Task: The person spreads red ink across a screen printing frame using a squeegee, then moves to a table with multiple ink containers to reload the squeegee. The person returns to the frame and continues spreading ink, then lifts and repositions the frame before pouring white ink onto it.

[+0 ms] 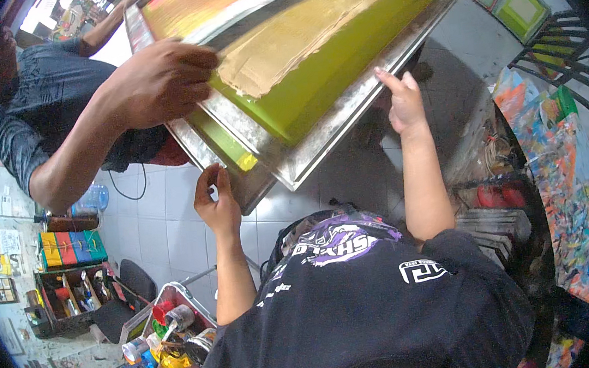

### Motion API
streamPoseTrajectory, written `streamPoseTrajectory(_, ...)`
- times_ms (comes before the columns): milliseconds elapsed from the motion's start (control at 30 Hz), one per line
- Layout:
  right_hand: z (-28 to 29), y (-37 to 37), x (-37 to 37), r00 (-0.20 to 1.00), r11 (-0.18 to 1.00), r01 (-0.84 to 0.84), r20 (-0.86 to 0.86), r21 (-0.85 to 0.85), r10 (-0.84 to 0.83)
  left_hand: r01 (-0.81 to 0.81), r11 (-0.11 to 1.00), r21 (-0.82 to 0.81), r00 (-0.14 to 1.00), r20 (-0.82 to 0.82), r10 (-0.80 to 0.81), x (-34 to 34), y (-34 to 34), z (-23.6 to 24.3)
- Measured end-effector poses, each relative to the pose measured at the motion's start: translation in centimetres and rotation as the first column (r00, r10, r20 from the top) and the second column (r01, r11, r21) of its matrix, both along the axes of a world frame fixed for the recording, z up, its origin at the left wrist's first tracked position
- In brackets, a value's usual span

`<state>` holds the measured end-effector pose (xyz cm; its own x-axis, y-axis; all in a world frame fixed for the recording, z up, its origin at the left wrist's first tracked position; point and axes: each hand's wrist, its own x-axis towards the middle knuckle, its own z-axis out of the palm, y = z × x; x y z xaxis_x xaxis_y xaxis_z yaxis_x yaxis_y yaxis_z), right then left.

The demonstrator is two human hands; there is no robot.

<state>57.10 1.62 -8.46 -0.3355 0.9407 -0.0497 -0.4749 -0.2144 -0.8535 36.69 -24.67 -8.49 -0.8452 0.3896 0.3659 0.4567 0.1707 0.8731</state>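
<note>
A large screen printing frame (pixel 364 99) with metal edges and green mesh is tilted in front of me, with a broad beige smear of ink (pixel 282 50) across it. My left hand (pixel 217 204) pinches thumb and finger together at its near left corner, beside a small yellow patch. On the near right edge my right hand (pixel 406 102) rests its thumb on the metal rim, its other fingers curled and partly hidden. Another person's hand (pixel 170 81), closed, is blurred above the frame's left side; a long dark bar (pixel 251 28) stretches across the mesh beyond it.
The other person (pixel 52 101) stands at the left. Plastic jars and cups (pixel 171 338) crowd a rack at lower left, near a wooden box (pixel 71 298). Paint-spattered sheeting (pixel 563 179) hangs at right beside a black metal rack (pixel 565 51). Two framed screens (pixel 520 10) lean behind.
</note>
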Motion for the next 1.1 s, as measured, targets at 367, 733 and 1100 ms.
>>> streamPoseTrajectory(367, 0.5, -0.3, -0.5, 0.994, 0.992, 0.106, -0.011, 0.076, -0.105, 0.062, 0.998, 0.026, 0.998, 0.025, -0.062, 1.1, 0.7, 1.2)
streamPoseTrajectory(733, 1.5, -0.9, -0.4, 0.992, 0.987, 0.124, -0.026, 0.1, -0.122, 0.025, 1.0, -0.004, 1.0, -0.015, -0.025, 0.8, 0.4, -0.1)
streamPoseTrajectory(1100, 0.0, -0.7, -0.1, 0.973, 0.984, 0.153, 0.158, 0.096, -0.166, 0.043, 0.998, 0.055, 0.998, 0.042, -0.046, 1.0, 1.0, 0.1)
